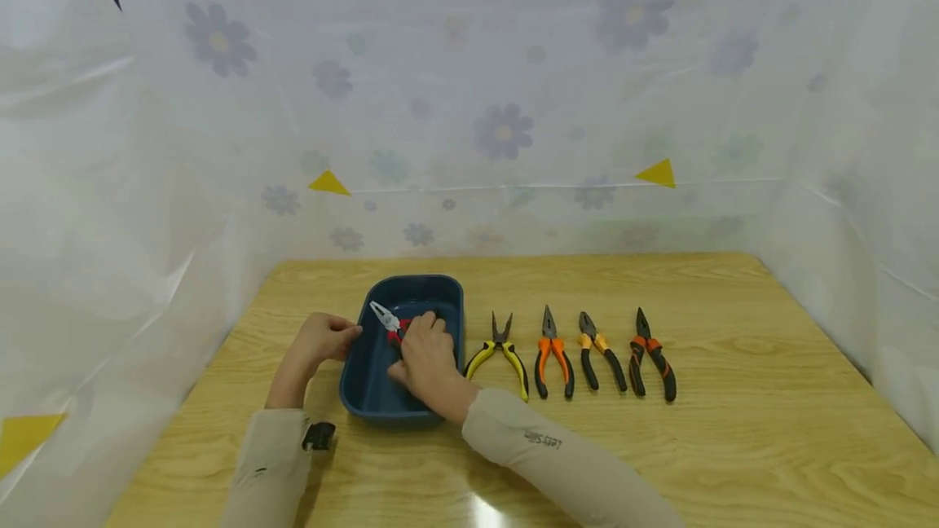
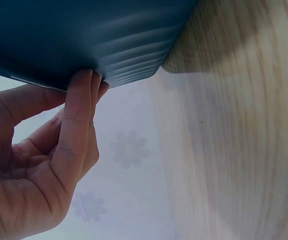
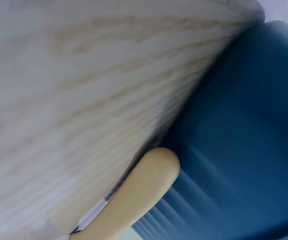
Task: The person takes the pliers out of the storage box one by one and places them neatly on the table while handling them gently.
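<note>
A dark blue rectangular bin (image 1: 389, 414) rests on the table. My left hand (image 1: 323, 339) pinches its left rim; the left wrist view shows the fingers (image 2: 76, 115) against the outer wall. Inside the bin lie combination pliers (image 1: 384, 317) with red and black handles, their silver head pointing to the far left. My right hand (image 1: 429, 357) reaches over the right side and grips the handles, which it largely covers. In the right wrist view that hand does not show; the bin's outer wall (image 3: 233, 145) does, with a yellow handle end (image 3: 144, 187) near it.
Right of the bin stand in a row yellow-handled long-nose pliers (image 1: 500, 341) with spread handles, orange-handled long-nose pliers (image 1: 548, 345), yellow-and-black pliers (image 1: 597, 345) and black-and-orange pliers (image 1: 645, 349). The wooden table (image 1: 770, 430) reaches back to a flower-patterned curtain (image 1: 440, 104).
</note>
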A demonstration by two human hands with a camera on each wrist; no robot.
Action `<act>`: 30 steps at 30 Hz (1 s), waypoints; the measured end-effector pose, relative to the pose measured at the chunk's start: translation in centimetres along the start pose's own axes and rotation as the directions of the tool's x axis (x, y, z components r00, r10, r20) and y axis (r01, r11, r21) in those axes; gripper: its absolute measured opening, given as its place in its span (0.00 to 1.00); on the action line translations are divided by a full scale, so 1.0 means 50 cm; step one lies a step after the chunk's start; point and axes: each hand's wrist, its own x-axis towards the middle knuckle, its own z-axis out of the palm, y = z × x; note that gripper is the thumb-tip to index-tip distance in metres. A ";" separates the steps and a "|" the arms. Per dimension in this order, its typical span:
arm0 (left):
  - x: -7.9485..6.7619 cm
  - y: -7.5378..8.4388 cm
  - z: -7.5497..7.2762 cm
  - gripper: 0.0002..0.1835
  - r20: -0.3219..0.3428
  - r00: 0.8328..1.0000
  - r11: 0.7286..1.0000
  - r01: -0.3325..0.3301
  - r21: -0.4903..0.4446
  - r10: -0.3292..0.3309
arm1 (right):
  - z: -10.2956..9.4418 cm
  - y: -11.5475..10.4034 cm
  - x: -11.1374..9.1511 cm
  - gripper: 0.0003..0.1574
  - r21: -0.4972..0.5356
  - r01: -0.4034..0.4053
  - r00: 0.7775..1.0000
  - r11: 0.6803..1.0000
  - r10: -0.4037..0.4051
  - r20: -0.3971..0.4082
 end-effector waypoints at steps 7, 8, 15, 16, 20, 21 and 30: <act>-0.002 0.003 -0.002 0.17 0.007 1.000 1.000 0.005 0.013 -0.005 | -0.004 0.006 -0.005 0.33 0.080 0.026 0.999 0.996 -0.023 -0.033; -0.002 0.003 -0.002 0.17 0.007 1.000 1.000 0.005 0.016 -0.006 | -0.005 0.007 -0.006 0.32 0.093 0.026 0.999 0.995 -0.023 -0.034; -0.001 0.001 0.000 0.16 -0.006 1.000 1.000 0.004 0.010 -0.004 | -0.011 0.007 -0.009 0.32 0.260 0.029 0.999 0.965 -0.018 -0.044; -0.001 0.001 0.000 0.16 -0.005 1.000 1.000 -0.003 0.008 0.003 | -0.012 0.007 -0.009 0.32 0.271 0.033 0.999 0.962 -0.022 -0.045; 0.002 0.000 0.001 0.15 -0.007 1.000 1.000 -0.017 -0.002 0.017 | -0.014 0.008 -0.011 0.34 0.303 0.051 0.997 0.952 -0.033 -0.063; 0.002 0.000 0.001 0.15 -0.010 1.000 1.000 -0.016 -0.004 0.016 | -0.014 0.009 -0.011 0.34 0.310 0.054 0.997 0.949 -0.034 -0.068; 0.002 -0.002 0.002 0.16 -0.010 1.000 1.000 -0.004 0.015 0.005 | -0.016 0.016 -0.012 0.34 0.374 0.053 0.998 0.926 -0.040 -0.040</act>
